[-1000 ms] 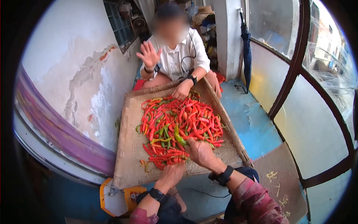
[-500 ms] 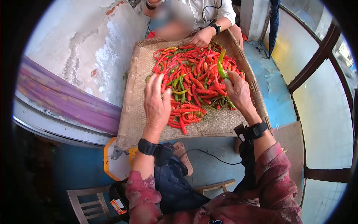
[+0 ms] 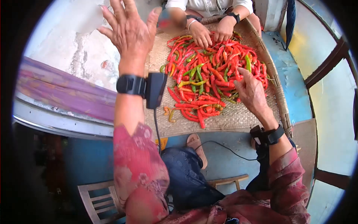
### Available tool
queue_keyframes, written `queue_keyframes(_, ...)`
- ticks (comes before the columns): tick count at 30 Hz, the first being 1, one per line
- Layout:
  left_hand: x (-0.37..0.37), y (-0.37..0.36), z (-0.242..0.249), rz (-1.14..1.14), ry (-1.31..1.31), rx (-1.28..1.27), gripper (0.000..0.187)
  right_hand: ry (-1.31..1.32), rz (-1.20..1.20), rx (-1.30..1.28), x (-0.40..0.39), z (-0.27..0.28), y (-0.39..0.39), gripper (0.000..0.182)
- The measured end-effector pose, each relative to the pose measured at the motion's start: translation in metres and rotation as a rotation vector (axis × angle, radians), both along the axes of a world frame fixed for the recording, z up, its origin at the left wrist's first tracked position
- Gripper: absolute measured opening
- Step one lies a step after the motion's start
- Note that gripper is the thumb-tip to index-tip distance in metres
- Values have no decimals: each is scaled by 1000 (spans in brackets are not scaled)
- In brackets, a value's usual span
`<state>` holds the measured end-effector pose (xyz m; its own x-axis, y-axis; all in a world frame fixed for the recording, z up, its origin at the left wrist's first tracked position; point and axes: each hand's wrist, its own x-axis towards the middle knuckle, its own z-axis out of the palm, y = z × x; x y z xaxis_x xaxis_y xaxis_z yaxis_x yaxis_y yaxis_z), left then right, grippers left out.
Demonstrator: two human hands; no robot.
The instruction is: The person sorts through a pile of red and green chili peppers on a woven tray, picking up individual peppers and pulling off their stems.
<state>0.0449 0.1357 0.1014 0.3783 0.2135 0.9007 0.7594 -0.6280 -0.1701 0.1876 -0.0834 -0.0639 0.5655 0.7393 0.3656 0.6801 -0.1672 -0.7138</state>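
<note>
My left hand (image 3: 130, 33) is raised high at the upper left, in front of the wall, its fingers spread and nothing in them. Below and to its right, red chili peppers (image 3: 209, 106) lie heaped on a woven bamboo tray (image 3: 238, 121). My right hand (image 3: 253, 93) hovers at the heap's right side, index finger stretched out and thumb apart. Just past that fingertip is a light green chili pepper (image 3: 248, 63); the hand does not appear to grip it. Several green chili peppers (image 3: 195, 74) form a cluster on the red ones.
Across the tray, another person's two hands (image 3: 220, 31) work in the heap's far side. A plastered wall (image 3: 89, 63) and purple cloth (image 3: 67, 89) flank the left; framed panes (image 3: 332, 100) stand right. A cable (image 3: 156, 127) hangs from my left wrist device. Below is a wooden chair (image 3: 100, 203).
My left hand has risen from beside the heap toward the upper left. My right hand has let go of the green chili pepper. The other person now has both hands in the heap.
</note>
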Motion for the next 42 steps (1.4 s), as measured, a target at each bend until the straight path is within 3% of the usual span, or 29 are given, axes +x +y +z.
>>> queue_keyframes(4, -4, -12, -58, -107, 186, -131, 75, -63, 66, 34, 0, -12, 2, 21)
queue_keyframes(5, -7, -19, -76, -109, 261, -193, 71, 73, 165, 45, 10, -44, 6, 33)
queue_keyframes(6, -6, -32, -93, -131, 288, -245, 69, -94, 233, 105, 5, -30, 0, 25)
queue_keyframes(7, -6, -38, -112, -162, 289, -251, 72, 71, 251, -74, 3, -32, 2, 20)
queue_keyframes(8, -5, -42, -133, -162, 297, -292, 73, -159, 163, -48, -1, -17, -7, 17)
queue_keyframes(9, -8, -48, -146, -292, 312, -404, 72, -116, 105, 3, -5, -17, -6, 18)
queue_keyframes(10, -9, -66, -148, -206, 398, -565, 71, -83, 41, -93, -9, -12, -2, 19)
queue_keyframes(14, -22, -94, -177, -171, 672, -735, 66, -40, 11, -52, -12, -9, -7, 19)
queue_keyframes(16, -26, -105, -180, -129, 916, -1040, 64, -60, 26, -38, -7, -6, -4, 18)
queue_keyframes(18, -35, -115, -191, -160, 876, -1144, 65, -108, 41, -44, -6, -10, -5, 18)
queue_keyframes(22, -45, -113, -221, -242, 808, -988, 68, -151, 24, -72, -6, -10, -3, 19)
queue_keyframes(28, -38, -96, -227, -367, 596, -904, 41, -108, 87, -33, -11, -15, 1, 19)
queue_keyframes(30, -36, -86, -219, -271, 401, -1086, 36, -99, 93, -36, -8, -15, 1, 19)
queue_keyframes(32, -37, -69, -221, -255, 315, -1105, 32, -95, 89, -58, -6, -13, 1, 19)
queue_keyframes(35, -53, -33, -244, -446, 54, -973, 36, -111, 98, -64, -7, -14, 1, 17)
queue_keyframes(37, -54, -19, -244, -541, -55, -1159, 38, -149, 100, -98, -8, -23, 7, 13)
queue_keyframes(38, -48, -29, -232, -518, -251, -1430, 41, -236, 85, -162, -10, -27, 9, 11)
queue_keyframes(39, -46, -38, -230, -569, -308, -1342, 45, -303, 152, -189, -10, -37, 15, 8)
queue_keyframes(40, -37, -65, -200, -512, -416, -1522, 48, -272, 209, -278, -8, -35, 12, 11)
queue_keyframes(42, -33, -71, -195, -595, -442, -1491, 45, -65, 255, -228, -13, -28, 7, 20)
